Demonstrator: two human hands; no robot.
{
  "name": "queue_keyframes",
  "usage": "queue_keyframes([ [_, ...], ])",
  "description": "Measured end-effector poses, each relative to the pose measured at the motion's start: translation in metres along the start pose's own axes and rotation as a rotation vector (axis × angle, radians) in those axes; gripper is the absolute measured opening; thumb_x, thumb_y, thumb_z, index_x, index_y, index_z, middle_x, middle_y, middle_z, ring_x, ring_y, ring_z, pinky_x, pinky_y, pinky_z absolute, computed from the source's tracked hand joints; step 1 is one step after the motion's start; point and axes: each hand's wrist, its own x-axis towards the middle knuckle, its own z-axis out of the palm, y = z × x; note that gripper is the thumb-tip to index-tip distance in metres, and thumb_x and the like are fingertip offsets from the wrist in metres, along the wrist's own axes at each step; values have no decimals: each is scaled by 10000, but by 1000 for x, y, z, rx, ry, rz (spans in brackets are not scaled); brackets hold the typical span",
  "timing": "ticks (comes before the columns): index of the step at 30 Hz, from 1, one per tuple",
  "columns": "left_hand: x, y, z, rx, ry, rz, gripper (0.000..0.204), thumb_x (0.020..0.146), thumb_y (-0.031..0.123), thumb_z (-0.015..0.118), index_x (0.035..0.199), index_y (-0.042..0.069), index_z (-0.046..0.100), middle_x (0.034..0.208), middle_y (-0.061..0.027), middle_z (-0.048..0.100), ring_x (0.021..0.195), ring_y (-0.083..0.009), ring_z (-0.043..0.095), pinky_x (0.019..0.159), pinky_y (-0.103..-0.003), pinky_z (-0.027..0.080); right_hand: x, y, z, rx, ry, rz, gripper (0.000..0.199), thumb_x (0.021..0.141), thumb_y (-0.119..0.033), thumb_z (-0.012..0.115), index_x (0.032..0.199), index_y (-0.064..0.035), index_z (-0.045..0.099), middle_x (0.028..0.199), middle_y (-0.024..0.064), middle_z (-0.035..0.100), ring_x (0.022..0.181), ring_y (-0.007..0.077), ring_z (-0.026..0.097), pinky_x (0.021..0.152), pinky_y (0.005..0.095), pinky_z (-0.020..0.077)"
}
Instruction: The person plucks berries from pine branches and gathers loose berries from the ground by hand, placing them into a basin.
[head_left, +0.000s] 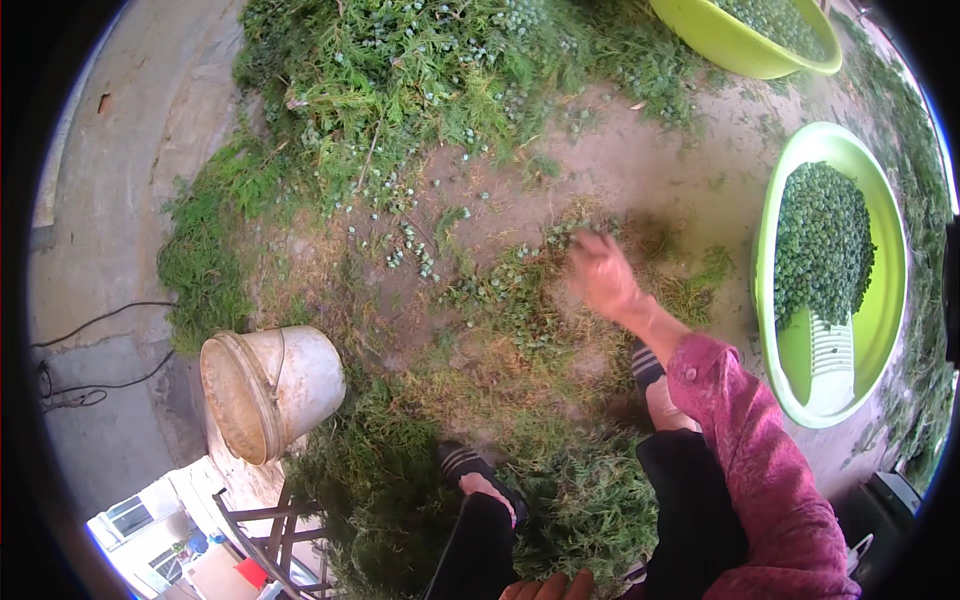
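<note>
My right hand (pixel 605 278), blurred by motion, hangs over the ground in the middle, just above a low scatter of conifer sprigs and small blue-green cones (pixel 520 300). Its fingers are too smeared to show whether they hold anything. At the lower edge only the fingers of my left hand (pixel 550 588) come into view, lying side by side near my dark trouser legs; nothing shows in them. More loose cones (pixel 415 250) dot the bare soil ahead. Beyond them lies a big heap of green conifer branches (pixel 400 90) studded with cones.
At right stands a lime-green washboard tub (pixel 890 340) partly filled with cones. Another green tub (pixel 720 45) with cones is at the far right. A dirty white bucket (pixel 315 385) lies tipped at left. Cut greenery (pixel 390 500) surrounds my sandalled feet; a black cable (pixel 100 390) crosses the concrete.
</note>
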Motion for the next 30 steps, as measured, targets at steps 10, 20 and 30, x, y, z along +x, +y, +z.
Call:
queue_keyframes([
  [10,-7,-8,-2,-32,24,-9,471,583,163,701,1022,50,571,906,-116,579,760,-261,584,665,-370,475,-52,13,-31,450,48,165,260,743,-136,652,940,25,598,966,225,605,879,353,600,810,409,486],
  [20,-7,-10,-1,-17,26,-15,482,585,167,696,1035,59,560,906,-104,568,748,-248,576,667,-366,469,16,44,-14,182,-35,490,340,721,-79,668,1043,-35,570,945,239,578,872,384,580,759,431,483],
  [30,-4,-11,-4,-2,41,-22,465,599,175,678,1033,59,556,898,-94,567,745,-239,574,679,-357,464,-25,65,-30,1913,-134,990,142,812,-191,633,898,-100,565,757,43,586,665,138,571,530,255,456],
])
